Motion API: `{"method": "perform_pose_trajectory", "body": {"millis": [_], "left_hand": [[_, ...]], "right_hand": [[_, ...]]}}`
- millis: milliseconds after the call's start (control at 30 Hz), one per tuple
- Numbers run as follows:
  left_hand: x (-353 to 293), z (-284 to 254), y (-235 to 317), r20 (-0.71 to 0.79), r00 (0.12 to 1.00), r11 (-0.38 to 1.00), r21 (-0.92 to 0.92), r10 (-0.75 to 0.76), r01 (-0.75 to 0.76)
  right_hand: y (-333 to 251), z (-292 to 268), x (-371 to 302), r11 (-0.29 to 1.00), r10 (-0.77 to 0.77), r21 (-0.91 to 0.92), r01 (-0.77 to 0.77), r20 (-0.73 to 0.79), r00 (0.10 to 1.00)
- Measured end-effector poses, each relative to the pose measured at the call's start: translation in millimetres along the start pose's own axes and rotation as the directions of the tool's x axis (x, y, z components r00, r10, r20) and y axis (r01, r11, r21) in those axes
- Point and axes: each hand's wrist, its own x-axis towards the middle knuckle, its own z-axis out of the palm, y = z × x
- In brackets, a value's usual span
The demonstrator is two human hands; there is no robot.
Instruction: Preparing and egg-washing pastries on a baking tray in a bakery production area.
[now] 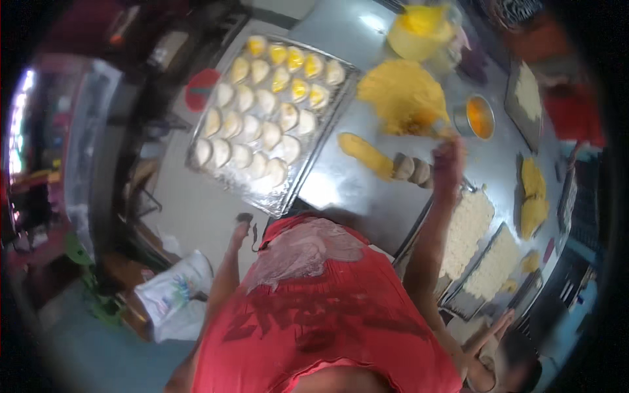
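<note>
My right hand (448,160) reaches over the steel table, at the near edge of a broad yellow dough mass (401,92) with an orange-brown smear. Its fingers look closed on something tan and blurred that I cannot make out. Just right of it stands a metal pot (478,118) of orange liquid. Left of the wrist lie a yellow dough roll (364,154) and several pale dough pieces (411,169) in a row. My left hand (242,229) hangs low at my left side, closed by a small dark thing. A metal tray (275,190) bears rows of half-moon pastries (265,101), the far ones topped yellow.
A yellow tub (419,36) stands at the back. Trays of pale crumbly dough (468,226) and more yellow dough (533,196) lie to the right. A red round thing (202,90) sits beyond the tray's left edge. A white sack (175,288) is lower left; another person (491,354) is lower right.
</note>
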Motion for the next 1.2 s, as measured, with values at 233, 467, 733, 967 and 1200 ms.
{"method": "perform_pose_trajectory", "body": {"millis": [233,467,733,967,1200], "left_hand": [[-26.4,-11.1,-39.8,-0.14,0.99,0.997,-0.069,-0.03,0.02],[-99.5,-18.2,-157.8,-0.128,0.849,0.804,-0.417,-0.514,0.424],[-101.1,-28.4,-154.4,-0.097,0.832,0.79,-0.391,-0.546,0.472],[-30.2,-49.5,-70.3,-0.281,0.925,0.91,-0.394,-0.254,0.13],[-26.3,-16.9,12.2,-0.297,0.936,0.957,-0.27,-0.189,0.108]], "right_hand": [[151.5,284.2,-60.7,0.49,-0.031,-0.65,0.581,0.653,0.757],[251.0,374.5,13.3,-0.171,0.243,-0.267,0.948,0.922,0.303],[227.7,342.5,-3.5,-0.338,0.176,-0.431,0.837,0.844,0.506],[233.9,311.9,-56.0,-0.253,0.17,-0.254,0.934,0.938,0.301],[204.2,270.3,-55.7,-0.405,0.092,-0.371,0.836,0.893,0.441]]}}
